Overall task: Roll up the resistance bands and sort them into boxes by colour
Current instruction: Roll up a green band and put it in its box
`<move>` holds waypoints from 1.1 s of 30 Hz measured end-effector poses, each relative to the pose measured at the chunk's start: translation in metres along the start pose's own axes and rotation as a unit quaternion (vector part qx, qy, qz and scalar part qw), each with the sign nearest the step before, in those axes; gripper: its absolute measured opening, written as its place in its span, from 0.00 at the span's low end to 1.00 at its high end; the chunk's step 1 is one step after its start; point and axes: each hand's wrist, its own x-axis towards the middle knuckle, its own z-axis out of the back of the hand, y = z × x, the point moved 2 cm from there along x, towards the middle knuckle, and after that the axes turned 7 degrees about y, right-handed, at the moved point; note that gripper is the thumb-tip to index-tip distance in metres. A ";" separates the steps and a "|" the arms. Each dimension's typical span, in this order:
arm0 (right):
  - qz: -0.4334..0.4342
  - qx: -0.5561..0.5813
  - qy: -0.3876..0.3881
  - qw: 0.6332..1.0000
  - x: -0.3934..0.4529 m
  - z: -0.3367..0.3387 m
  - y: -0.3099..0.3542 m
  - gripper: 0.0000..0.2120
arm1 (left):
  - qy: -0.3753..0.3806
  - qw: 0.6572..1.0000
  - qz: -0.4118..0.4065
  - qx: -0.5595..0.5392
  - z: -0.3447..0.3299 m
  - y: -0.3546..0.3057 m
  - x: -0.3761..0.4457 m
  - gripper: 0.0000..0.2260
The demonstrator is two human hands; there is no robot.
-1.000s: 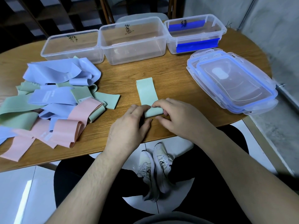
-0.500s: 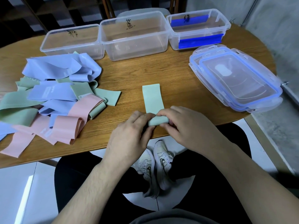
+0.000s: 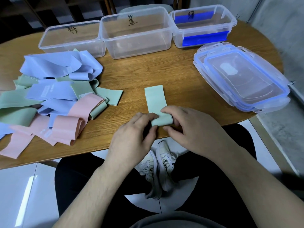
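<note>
Early yet: the three clear plastic boxes along the table's far edge hold no rolled bands that I can see, each marked with a handwritten label I cannot read. The loose heap of blue, green and pink flat bands lies untouched to the left on the round wooden table. One pale green elastic band is in work near the front edge, its near end turned into a short roll, the rest flat and pointing away. Left hand pinches the roll's left end, thumb beneath, fingertips on top. Right hand curls over the right end, fingers pressing the roll. Stacked blue-rimmed lids sit right.
</note>
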 end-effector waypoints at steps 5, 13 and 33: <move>0.003 0.009 -0.002 1.000 0.003 -0.004 -0.002 0.12 | 0.007 1.000 0.024 -0.010 0.000 -0.001 0.002 0.15; -0.001 0.042 0.002 0.999 0.012 0.000 -0.005 0.11 | -0.011 1.000 0.012 0.003 -0.001 -0.004 0.002 0.13; 0.009 0.029 -0.025 0.999 0.022 -0.005 -0.012 0.15 | -0.002 0.999 0.038 0.018 0.003 -0.001 0.013 0.13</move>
